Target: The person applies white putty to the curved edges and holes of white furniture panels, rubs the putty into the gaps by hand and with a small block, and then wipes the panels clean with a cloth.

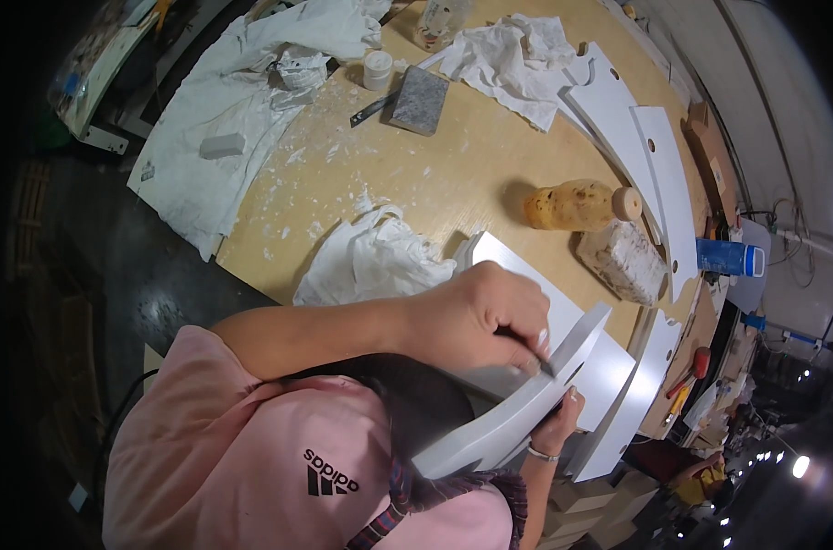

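My left hand (501,316) is closed around a slim dark tool (546,368); its kind is mostly hidden by the fingers. The tool's tip meets the face of a curved white panel (490,429), close to a small dark hole. That panel rises slantwise from near my lap over the table edge. On its far side my right hand (561,423) grips the panel's edge, a bracelet on the wrist. Beneath and beyond lies a flat glossy white board (607,371). Just past my left forearm sits a crumpled white cloth (380,261).
The wooden table (343,183) bears white specks, a grey sanding block (420,99), a yellowish bottle (572,205) and a white-smeared block (623,263). More white panels (666,183) lie at the right, another crumpled cloth (513,64) at the back. A white sheet (196,110) drapes the left corner.
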`<state>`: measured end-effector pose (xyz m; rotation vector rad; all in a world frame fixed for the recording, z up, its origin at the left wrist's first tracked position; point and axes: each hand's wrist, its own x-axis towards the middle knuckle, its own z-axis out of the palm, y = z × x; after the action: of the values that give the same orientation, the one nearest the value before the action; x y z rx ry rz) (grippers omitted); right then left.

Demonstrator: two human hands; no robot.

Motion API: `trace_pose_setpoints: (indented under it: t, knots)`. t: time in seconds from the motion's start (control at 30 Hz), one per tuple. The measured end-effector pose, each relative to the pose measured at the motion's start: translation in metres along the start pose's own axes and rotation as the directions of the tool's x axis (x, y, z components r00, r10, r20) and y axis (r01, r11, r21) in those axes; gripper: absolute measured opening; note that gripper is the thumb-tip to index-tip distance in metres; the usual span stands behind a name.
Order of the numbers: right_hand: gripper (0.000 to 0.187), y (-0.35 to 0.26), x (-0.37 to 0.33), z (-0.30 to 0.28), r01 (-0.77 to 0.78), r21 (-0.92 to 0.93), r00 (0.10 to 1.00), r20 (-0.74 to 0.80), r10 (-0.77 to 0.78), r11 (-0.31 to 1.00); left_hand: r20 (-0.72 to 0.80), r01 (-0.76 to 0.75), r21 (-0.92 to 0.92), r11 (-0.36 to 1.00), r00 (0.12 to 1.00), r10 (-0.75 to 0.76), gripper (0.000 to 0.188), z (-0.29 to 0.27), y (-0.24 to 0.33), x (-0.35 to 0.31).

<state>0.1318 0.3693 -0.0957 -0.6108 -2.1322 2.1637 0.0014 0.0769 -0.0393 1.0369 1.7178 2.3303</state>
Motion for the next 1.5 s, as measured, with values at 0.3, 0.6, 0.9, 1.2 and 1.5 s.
trace_pose_setpoints:
  t: [0.3,0.6,0.9,1.2,1.5]
  knots:
    - [0.037,-0.002,0.002,0.0,-0.021,-0.011,0.999,0.038,0.021,1.0,-0.06,0.232,-0.175,0.957,0.968,-0.246,0.015,0.004,-0.013,0.003]
    - [0.031,-0.004,0.002,0.005,-0.021,0.004,1.0,0.004,0.021,1.0,-0.053,-0.014,0.251,0.968,0.998,0.028,0.008,-0.027,-0.011,-0.01]
    - [0.025,-0.008,-0.001,0.012,-0.049,0.027,0.997,-0.054,0.051,0.998,-0.123,0.204,0.88,0.428,0.97,-0.209,0.024,-0.081,-0.025,-0.089]
    - [0.024,-0.004,0.0,0.01,-0.038,0.012,0.999,-0.024,0.038,0.999,-0.125,0.307,0.179,0.935,0.95,-0.288,0.018,-0.061,0.028,-0.068]
    - [0.017,0.008,-0.01,0.009,-0.096,0.074,0.985,-0.139,0.105,0.993,-0.026,-0.249,0.336,0.908,0.962,0.273,0.01,0.03,-0.013,0.034]
